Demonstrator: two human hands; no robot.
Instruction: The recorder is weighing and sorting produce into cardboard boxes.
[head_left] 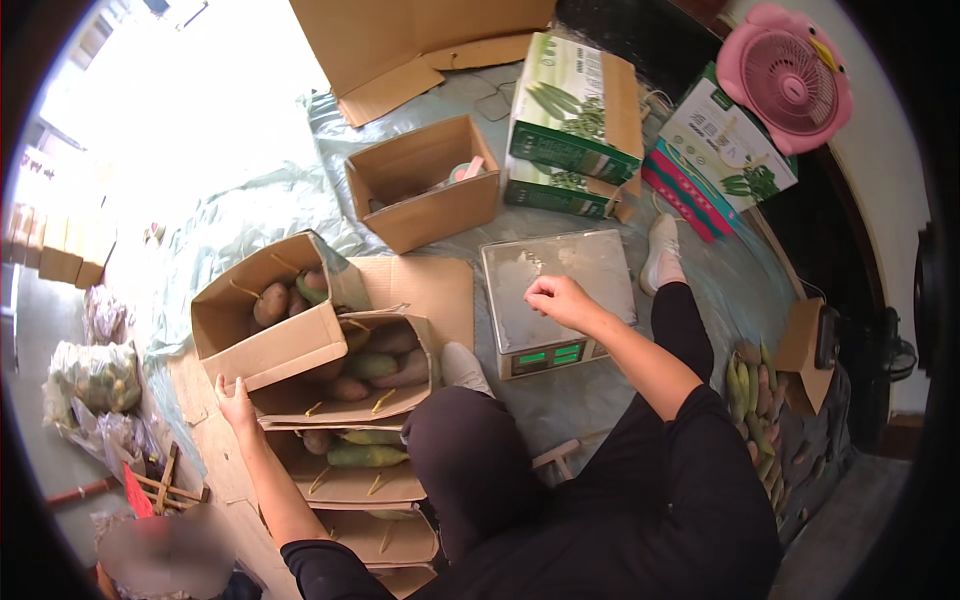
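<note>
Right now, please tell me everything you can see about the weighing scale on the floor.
The scale is a flat, boxy electronic one with a square, silvery metal pan on top, which looks dull and smeared. Its front panel carries green lit displays; the digits are too small to tell. It sits level on the grey plastic sheet, between the person's legs. Nothing lies on the pan. The right hand, fingers curled, is over the pan's front edge; contact cannot be told.

A row of open cartons of mangoes (pixel 365 365) lay on the floor to the person's left, one stacked atop the next. The weighing scale (pixel 555 300) sat right of them, an open empty carton (pixel 425 185) behind it, loose mangoes (pixel 755 400) far right.
</note>
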